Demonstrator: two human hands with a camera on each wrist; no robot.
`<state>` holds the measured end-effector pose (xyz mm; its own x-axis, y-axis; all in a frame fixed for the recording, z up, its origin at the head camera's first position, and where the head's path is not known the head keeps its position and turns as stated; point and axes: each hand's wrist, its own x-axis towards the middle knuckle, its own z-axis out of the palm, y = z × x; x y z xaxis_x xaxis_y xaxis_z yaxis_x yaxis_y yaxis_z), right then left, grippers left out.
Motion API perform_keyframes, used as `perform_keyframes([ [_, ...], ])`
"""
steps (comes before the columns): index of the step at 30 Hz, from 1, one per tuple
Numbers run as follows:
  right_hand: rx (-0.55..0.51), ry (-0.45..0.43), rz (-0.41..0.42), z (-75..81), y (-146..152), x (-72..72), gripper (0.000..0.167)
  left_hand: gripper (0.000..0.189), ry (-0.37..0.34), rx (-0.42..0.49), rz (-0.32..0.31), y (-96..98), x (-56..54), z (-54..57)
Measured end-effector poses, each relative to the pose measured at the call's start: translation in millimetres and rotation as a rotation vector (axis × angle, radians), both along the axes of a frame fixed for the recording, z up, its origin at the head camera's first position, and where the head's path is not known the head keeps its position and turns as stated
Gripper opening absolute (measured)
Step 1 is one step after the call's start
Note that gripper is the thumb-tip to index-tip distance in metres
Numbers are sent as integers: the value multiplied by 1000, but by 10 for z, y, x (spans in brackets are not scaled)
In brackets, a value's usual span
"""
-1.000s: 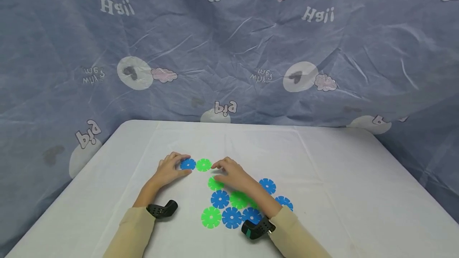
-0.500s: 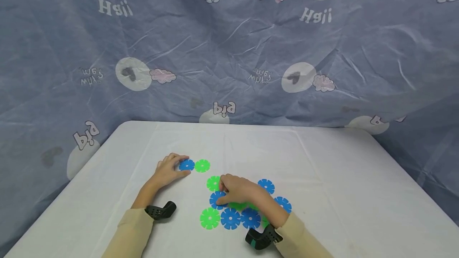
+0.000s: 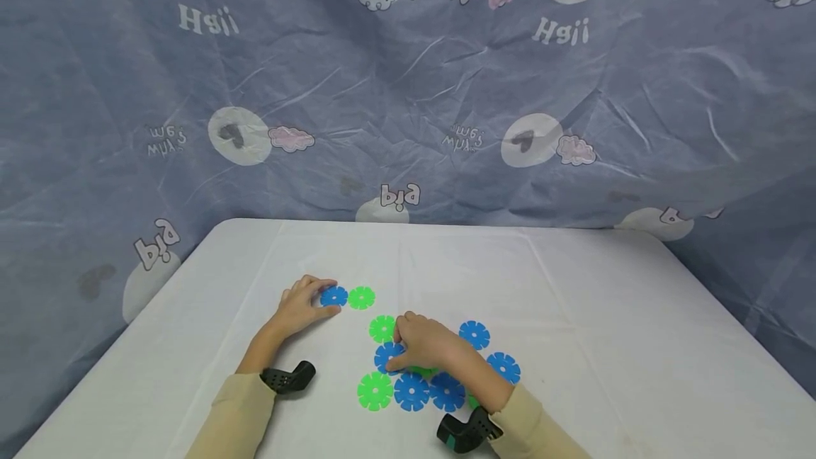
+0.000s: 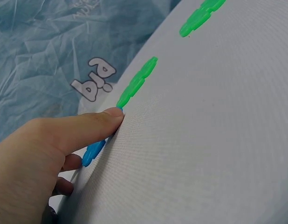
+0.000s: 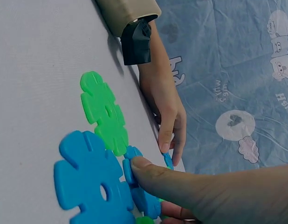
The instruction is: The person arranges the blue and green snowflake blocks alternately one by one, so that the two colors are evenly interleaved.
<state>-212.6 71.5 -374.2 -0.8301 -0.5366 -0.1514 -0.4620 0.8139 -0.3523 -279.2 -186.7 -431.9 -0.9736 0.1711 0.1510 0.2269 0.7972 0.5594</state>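
Note:
My left hand [image 3: 296, 309] holds a blue flower-shaped plastic disc [image 3: 334, 296] by its edges, thumb on the near side and fingers on the far side. A green disc [image 3: 361, 297] lies flat against its right side. Lower and to the right, my right hand [image 3: 428, 343] has its thumb and curled fingers about another blue disc [image 3: 384, 357], partly covering it. In the right wrist view the thumb presses the near edge of this blue disc [image 5: 143, 198]; the fingertips are mostly hidden behind it. A loose green disc [image 3: 382, 329] lies just beyond.
Nearer the body are a green disc [image 3: 375, 392] and two blue discs, one at the left [image 3: 411, 392] and one at the right [image 3: 448, 392]. Two more blue discs lie beyond the right forearm, one farther [image 3: 474, 335]. Other green discs are partly under that arm. A white cloth covers the table [image 3: 605, 317].
The right hand has left the side of the upper green disc and come down toward the body, onto a blue disc in the group. My left hand keeps its place.

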Motion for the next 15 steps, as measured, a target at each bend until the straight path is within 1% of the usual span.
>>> perform_keyframes([
  [4, -15, -10, 14, -10, 18, -13, 36, 58, 1, -6, -1, 6, -1, -2],
  [11, -108, -127, 27, 20, 26, -28, 36, 58, -3, -16, 10, 18, 9, -2],
  [15, -142, -176, 68, 33, 34, -51, 37, 58, 2, -18, 14, 18, 5, -7],
])
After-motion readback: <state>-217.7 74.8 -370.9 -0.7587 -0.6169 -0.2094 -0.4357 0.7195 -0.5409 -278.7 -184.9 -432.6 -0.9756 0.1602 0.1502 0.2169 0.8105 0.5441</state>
